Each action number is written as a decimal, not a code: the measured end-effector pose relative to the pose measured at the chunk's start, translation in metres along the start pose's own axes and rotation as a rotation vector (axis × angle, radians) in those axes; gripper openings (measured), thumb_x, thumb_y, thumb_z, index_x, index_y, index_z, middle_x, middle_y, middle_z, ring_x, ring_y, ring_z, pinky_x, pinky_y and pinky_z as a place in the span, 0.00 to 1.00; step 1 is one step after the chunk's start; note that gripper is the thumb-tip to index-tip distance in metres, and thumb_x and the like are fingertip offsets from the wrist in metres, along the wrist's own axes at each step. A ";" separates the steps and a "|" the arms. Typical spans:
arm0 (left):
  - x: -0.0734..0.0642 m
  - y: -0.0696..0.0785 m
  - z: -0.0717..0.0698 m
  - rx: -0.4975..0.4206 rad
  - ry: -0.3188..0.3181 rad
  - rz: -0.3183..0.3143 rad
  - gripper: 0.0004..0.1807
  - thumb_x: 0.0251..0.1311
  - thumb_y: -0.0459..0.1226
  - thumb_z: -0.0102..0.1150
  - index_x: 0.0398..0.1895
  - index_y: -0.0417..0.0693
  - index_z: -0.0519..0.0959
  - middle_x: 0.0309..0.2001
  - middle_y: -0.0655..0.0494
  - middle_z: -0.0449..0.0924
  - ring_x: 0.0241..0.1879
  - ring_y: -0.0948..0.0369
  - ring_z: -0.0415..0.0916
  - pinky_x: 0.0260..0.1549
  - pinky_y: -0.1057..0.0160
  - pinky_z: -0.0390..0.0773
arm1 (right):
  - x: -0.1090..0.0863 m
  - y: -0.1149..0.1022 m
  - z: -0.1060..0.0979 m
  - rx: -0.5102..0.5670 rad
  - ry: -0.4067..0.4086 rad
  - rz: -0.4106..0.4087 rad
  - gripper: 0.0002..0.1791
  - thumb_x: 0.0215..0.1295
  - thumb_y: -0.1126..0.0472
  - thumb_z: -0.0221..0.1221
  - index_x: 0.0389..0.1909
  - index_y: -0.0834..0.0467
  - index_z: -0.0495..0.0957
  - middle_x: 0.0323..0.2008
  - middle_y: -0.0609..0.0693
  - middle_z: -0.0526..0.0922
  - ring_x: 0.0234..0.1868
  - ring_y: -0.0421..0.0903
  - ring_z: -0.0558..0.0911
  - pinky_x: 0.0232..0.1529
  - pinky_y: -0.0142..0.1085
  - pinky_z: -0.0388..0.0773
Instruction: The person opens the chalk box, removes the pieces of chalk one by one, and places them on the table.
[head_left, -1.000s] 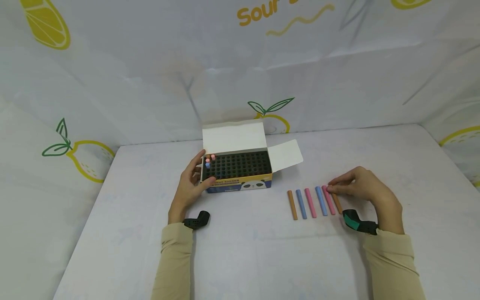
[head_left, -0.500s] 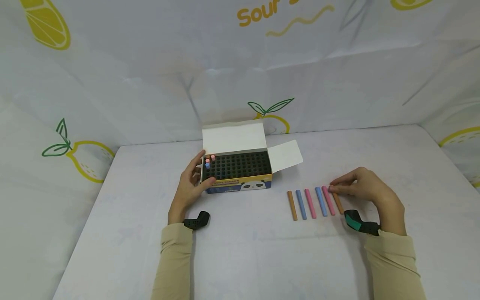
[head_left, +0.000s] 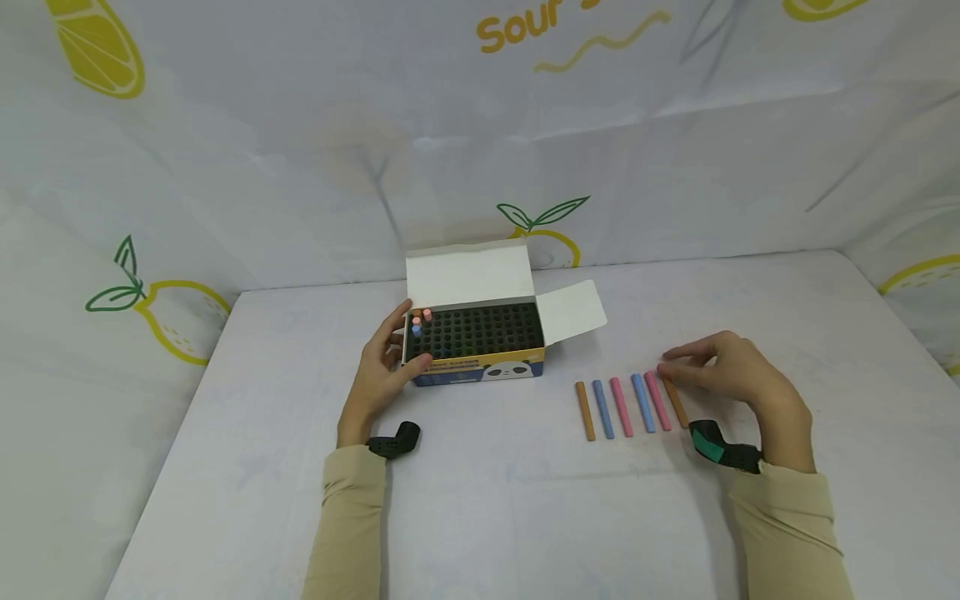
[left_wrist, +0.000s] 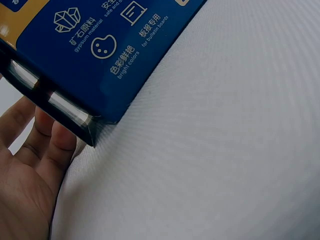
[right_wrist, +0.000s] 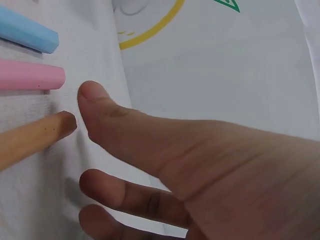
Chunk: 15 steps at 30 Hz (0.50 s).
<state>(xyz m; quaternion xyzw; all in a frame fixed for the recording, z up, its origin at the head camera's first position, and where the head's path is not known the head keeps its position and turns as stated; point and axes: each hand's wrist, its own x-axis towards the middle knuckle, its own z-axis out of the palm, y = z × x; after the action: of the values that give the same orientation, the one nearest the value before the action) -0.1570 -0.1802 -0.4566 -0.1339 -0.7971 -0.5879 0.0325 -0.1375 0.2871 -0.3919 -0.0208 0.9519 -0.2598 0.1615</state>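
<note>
My left hand [head_left: 378,371] grips the left end of an open chalk box [head_left: 480,369], its thumb at the front and its fingers around the side. The left wrist view shows the box's blue printed face [left_wrist: 100,70] above the curled fingers [left_wrist: 62,137]. My right hand [head_left: 735,371] is at the far end of the rightmost orange chalk stick [head_left: 677,406]. In the right wrist view, the thumb [right_wrist: 95,92] stands apart from the other fingers, just beyond the tip of that orange stick [right_wrist: 37,137], with nothing between them. A pink chalk stick [head_left: 657,402] lies just left of it.
Left of the pink stick lie a light blue stick [head_left: 642,403], another pink stick [head_left: 622,407], a blue stick [head_left: 603,408] and an orange stick [head_left: 585,411]. Several chalk ends [head_left: 417,321] show in the box's black holed insert [head_left: 480,329]. Its side flap [head_left: 572,312] sticks out rightward.
My right hand has shifted slightly right and away, its fingertips coming off the orange stick, which has moved a little to the right. The left hand and box stay in place.
</note>
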 end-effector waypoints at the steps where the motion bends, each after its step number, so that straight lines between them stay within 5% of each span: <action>1: 0.000 0.000 0.000 0.000 0.001 0.001 0.44 0.60 0.42 0.70 0.79 0.65 0.61 0.71 0.50 0.67 0.50 0.56 0.68 0.43 0.67 0.71 | 0.000 0.000 0.000 -0.001 0.007 0.000 0.29 0.68 0.44 0.65 0.58 0.63 0.83 0.50 0.68 0.83 0.47 0.56 0.78 0.40 0.44 0.75; 7: 0.000 -0.001 0.000 0.003 0.000 0.006 0.44 0.61 0.43 0.69 0.80 0.64 0.60 0.74 0.50 0.65 0.49 0.56 0.67 0.42 0.66 0.70 | 0.001 -0.001 0.000 0.022 0.044 0.003 0.30 0.69 0.43 0.63 0.60 0.64 0.82 0.46 0.64 0.84 0.40 0.49 0.76 0.34 0.35 0.69; 15: 0.000 -0.001 0.000 0.013 0.002 0.000 0.44 0.61 0.42 0.69 0.79 0.65 0.61 0.74 0.51 0.65 0.50 0.56 0.67 0.41 0.67 0.69 | -0.001 -0.002 0.002 0.058 0.191 -0.029 0.29 0.71 0.44 0.62 0.58 0.64 0.83 0.46 0.69 0.84 0.44 0.57 0.81 0.31 0.34 0.72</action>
<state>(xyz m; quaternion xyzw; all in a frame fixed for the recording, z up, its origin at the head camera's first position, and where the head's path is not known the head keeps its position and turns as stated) -0.1573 -0.1807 -0.4574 -0.1331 -0.8009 -0.5828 0.0343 -0.1361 0.2844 -0.3928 -0.0051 0.9546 -0.2903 0.0667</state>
